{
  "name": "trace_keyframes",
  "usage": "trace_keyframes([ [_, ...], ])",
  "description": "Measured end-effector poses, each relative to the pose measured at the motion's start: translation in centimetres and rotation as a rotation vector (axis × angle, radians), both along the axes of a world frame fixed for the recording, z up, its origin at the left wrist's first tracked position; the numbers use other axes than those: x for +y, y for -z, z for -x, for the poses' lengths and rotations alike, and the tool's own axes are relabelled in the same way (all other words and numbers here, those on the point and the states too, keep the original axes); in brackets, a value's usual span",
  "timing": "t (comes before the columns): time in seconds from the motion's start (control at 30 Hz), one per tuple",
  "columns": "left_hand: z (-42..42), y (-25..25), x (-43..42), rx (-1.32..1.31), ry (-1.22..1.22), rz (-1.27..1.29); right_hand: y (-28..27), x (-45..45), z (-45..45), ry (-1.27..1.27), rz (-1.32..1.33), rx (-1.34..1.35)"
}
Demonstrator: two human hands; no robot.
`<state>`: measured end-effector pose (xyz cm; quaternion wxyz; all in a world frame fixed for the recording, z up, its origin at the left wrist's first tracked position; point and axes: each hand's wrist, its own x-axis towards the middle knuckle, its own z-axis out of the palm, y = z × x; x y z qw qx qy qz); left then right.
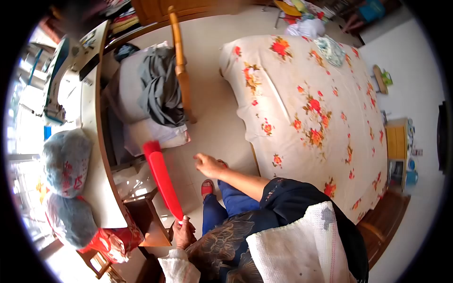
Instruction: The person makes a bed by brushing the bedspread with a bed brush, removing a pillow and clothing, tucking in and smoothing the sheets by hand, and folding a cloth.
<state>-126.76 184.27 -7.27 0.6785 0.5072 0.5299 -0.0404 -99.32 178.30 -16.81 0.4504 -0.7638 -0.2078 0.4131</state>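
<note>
My left hand [183, 232], at the bottom centre, is wrapped round the handle end of a long red brush [165, 181]. The brush tilts up and away to the left, over the floor beside the desk. My right hand [207, 165] hangs in the air between the desk and the bed, holding nothing. Its fingers are loosely bent, with one pointing left. Nearest to it is the near left edge of the bed, covered by a flowered sheet [292, 104]. A white cloth [302, 240] lies across my front.
At the left, a desk [101, 170] carries a sewing machine [55, 85] and stuffed plastic bags [67, 162]. A wooden chair [178, 61] heaped with grey cloth [163, 87] stands against it. An open drawer [151, 221] juts out near my left hand. A crumpled cloth [330, 51] lies on the bed.
</note>
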Motion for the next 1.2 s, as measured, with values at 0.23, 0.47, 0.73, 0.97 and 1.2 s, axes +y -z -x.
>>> trace_keyframes([
  [0.23,-13.1,-3.6,2.9,-0.571,0.469,-0.407,-7.8,-9.1,11.1,-0.033,-0.464,0.324],
  [0.47,-21.3,-5.3,-7.8,-0.723,0.973,0.021,-13.5,-15.8,9.0,0.580,-0.552,0.367],
  [0.73,-27.5,2.1,-18.7,-0.337,1.260,-0.058,-7.5,-28.9,5.6,1.271,-0.417,0.320],
  [0.97,-39.0,12.0,-22.8,-0.054,1.583,-0.889,-2.6,-46.0,2.2,1.704,-0.293,0.248],
  [1.2,-48.1,13.2,-29.0,-0.120,1.882,-1.293,0.6,-50.2,-6.9,1.605,-0.254,0.205],
])
